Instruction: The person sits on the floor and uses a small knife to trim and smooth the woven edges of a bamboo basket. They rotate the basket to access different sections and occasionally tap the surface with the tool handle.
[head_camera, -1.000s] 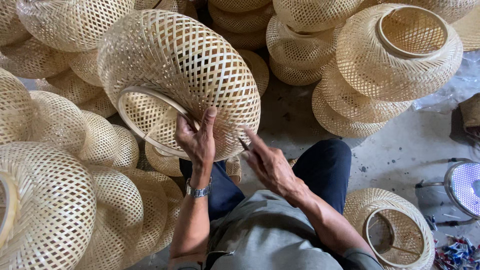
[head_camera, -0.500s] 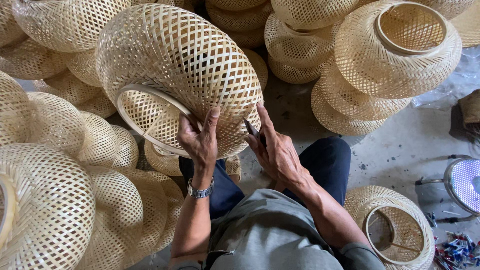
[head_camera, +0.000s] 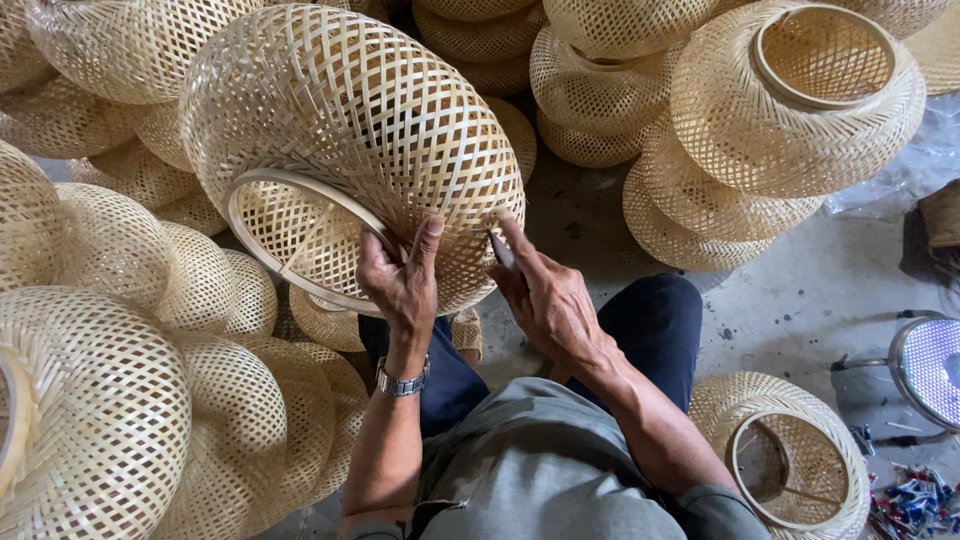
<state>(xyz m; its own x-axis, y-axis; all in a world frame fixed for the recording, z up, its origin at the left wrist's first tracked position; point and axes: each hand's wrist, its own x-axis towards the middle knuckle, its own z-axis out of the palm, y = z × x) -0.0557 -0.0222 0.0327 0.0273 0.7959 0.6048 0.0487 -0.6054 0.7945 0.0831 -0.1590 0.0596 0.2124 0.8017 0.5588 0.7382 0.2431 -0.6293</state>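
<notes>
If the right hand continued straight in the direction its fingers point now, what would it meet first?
The right hand points up at the woven bamboo lampshade, which its fingertips seem to touch already, so that comes first.

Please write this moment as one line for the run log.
left hand: grips ring rim of round woven bamboo shade | right hand: presses small dark tool against shade side | around: stacked woven shades, grey floor

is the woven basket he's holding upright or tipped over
Tipped: the pale woven bamboo basket lies on its side, its round rim opening facing the person, left hand gripping the rim.
</notes>
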